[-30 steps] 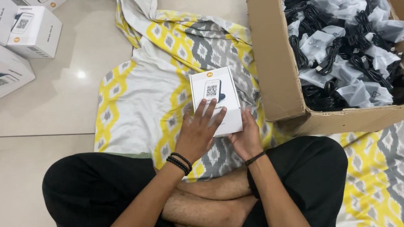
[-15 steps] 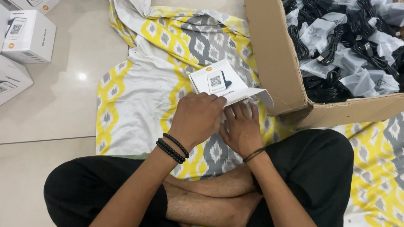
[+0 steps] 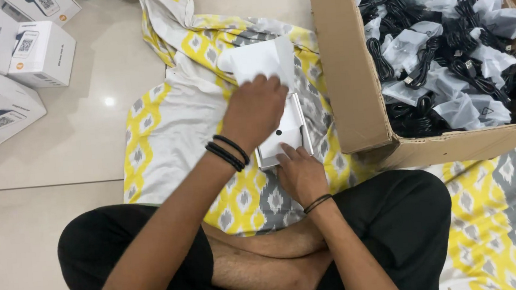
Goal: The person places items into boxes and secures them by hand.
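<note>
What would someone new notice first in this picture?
The two hands at the centre: the left hand lifts a white lid off a small white box that the right hand steadies on a yellow patterned cloth. To the right, a cardboard box brims with bagged black cables.

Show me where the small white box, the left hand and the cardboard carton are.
small white box (image 3: 286, 135): head view, its open inside face.
left hand (image 3: 254, 111): head view, back of hand.
cardboard carton (image 3: 343, 71): head view, left wall.
</note>
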